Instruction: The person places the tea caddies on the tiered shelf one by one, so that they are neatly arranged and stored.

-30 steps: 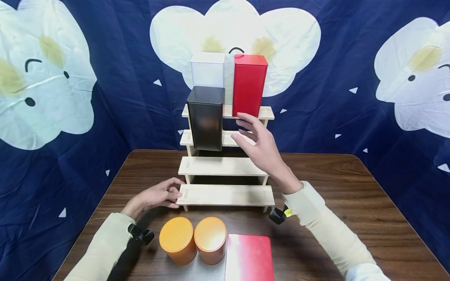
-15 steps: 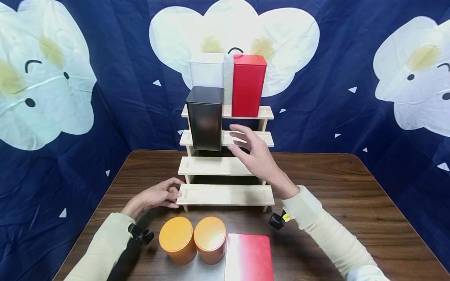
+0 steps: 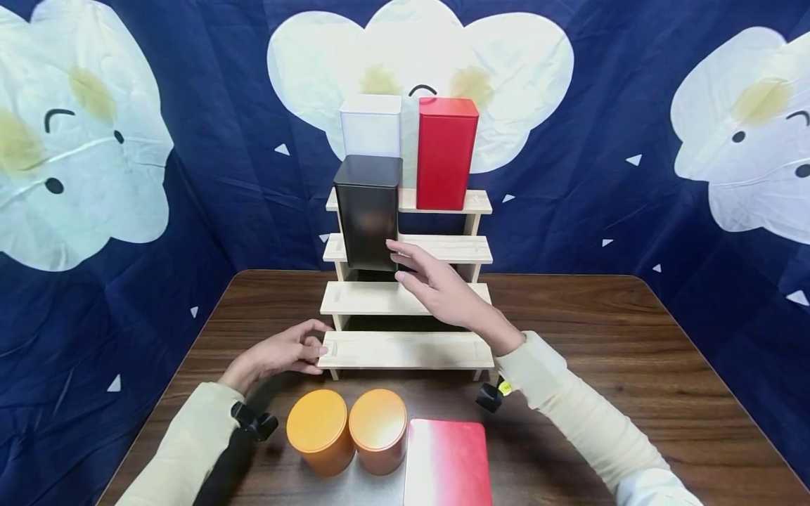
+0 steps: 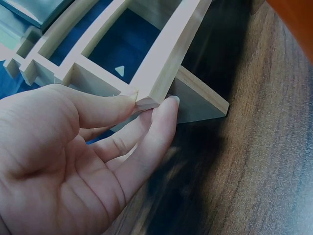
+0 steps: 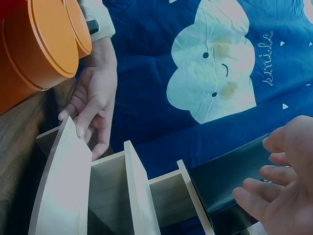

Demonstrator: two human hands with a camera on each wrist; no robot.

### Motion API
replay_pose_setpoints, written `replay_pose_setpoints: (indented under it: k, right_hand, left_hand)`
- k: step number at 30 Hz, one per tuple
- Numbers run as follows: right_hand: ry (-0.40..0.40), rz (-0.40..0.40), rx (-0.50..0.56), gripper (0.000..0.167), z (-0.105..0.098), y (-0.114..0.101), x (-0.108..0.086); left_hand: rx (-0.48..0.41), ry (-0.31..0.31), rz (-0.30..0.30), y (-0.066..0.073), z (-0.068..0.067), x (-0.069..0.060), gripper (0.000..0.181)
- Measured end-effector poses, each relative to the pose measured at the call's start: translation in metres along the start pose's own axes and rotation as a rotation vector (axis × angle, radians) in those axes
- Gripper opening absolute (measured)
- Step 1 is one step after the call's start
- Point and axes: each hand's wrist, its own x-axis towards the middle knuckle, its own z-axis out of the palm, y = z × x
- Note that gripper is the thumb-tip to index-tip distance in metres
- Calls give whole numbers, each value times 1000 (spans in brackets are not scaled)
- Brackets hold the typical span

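A tiered wooden display rack [image 3: 405,350] stands on the table. My left hand [image 3: 285,355] pinches the left end of its lowest shelf; the left wrist view shows thumb and fingertips on the board's corner [image 4: 151,95]. My right hand [image 3: 443,287] is beside the lower right edge of a black tin [image 3: 369,218], its fingers loosely bent and holding nothing. In the right wrist view its fingers are by the tin's side [image 5: 230,181]; whether they touch is unclear. The black tin sits on the second shelf from the top, left side. Above it stand a white tin [image 3: 372,126] and a red tin [image 3: 446,154].
Two round orange canisters [image 3: 318,425] stand side by side in front of the rack. Right of them is a red box [image 3: 446,460], cut off by the frame's bottom. The wooden table [image 3: 601,351] meets a blue cloth backdrop [image 3: 569,239] with cloud faces.
My right hand has moved down and left, from below the red tin to the black tin's lower right edge. My left hand stays on the rack.
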Motion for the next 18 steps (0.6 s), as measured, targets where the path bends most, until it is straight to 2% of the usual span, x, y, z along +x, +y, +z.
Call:
replay_pose_setpoints:
  k: [10,18]
  right_hand:
    - [-13,42,17,55,-1,-2,3]
    - [-18,52,24,56,-4,-30,-1]
  left_hand:
    - [7,-6,9,-2,-1,0,49]
    - [7,-7,14,-2,-1,1,50]
